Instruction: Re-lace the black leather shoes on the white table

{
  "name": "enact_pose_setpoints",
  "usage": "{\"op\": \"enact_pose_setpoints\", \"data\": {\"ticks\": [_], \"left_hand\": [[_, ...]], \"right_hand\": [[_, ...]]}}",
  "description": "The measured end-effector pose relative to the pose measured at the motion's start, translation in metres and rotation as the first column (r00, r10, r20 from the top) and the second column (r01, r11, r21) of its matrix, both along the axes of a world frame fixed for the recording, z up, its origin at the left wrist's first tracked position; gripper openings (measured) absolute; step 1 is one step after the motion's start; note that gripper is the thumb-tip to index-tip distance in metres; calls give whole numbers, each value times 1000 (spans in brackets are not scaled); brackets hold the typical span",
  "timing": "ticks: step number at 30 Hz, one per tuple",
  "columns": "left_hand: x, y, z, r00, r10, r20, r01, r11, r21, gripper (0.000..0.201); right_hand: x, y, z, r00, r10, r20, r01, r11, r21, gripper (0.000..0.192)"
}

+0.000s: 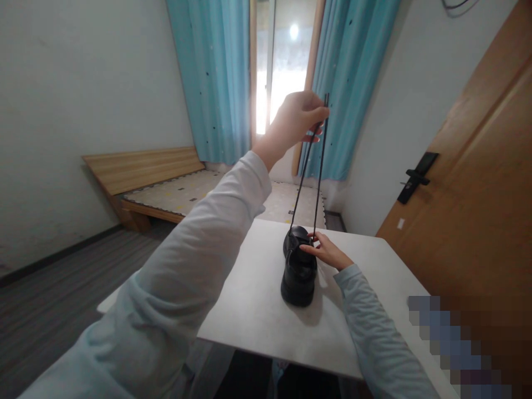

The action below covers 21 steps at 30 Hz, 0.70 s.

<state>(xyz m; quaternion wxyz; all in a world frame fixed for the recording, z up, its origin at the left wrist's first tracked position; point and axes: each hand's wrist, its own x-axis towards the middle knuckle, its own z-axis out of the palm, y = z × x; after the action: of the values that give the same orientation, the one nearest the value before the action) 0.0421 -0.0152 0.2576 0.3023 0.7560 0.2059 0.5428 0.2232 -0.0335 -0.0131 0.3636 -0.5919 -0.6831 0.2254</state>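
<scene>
A black shoe (298, 284) stands upright on the white table (245, 310), its toe pointing away from me and its heel toward me. High above it, my left hand (300, 117) pinches the black shoelace (319, 183) between thumb and fingers. Two strands of the lace run taut from the shoe up to that hand, and a short end sticks up past the fingertips. My right hand (329, 252) grips the shoe's right side at the lacing, thumb over the tongue area and fingers by the eyelets. Whether those fingers also hold some lace is hidden.
Beyond the table is a wooden bed (166, 194) with a patterned mattress. Blue curtains (220, 83) flank a bright window (286, 50). A wooden door (457, 183) with a black handle (418, 177) stands to the right. A blurred patch covers the lower right.
</scene>
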Motion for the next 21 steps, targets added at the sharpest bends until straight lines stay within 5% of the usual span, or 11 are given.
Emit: {"op": "enact_pose_setpoints", "data": {"ticks": [7,14,18,21], "left_hand": [[-9,21,-23,986,149,-76,-154,986,-68,11],[-23,57,-81,974,197,-115,-216,958,-187,3],[-31,69,-109,942,312,125,-264,916,-302,6],[-39,77,-122,840,405,361,-283,894,-347,7]], "right_hand": [[0,2,-1,999,-14,-41,12,999,-35,60],[-4,0,4,996,-60,-67,57,997,-48,71],[-11,-2,11,997,-50,-58,49,999,-15,70],[-17,-5,14,998,-29,-58,35,994,101,60]]}}
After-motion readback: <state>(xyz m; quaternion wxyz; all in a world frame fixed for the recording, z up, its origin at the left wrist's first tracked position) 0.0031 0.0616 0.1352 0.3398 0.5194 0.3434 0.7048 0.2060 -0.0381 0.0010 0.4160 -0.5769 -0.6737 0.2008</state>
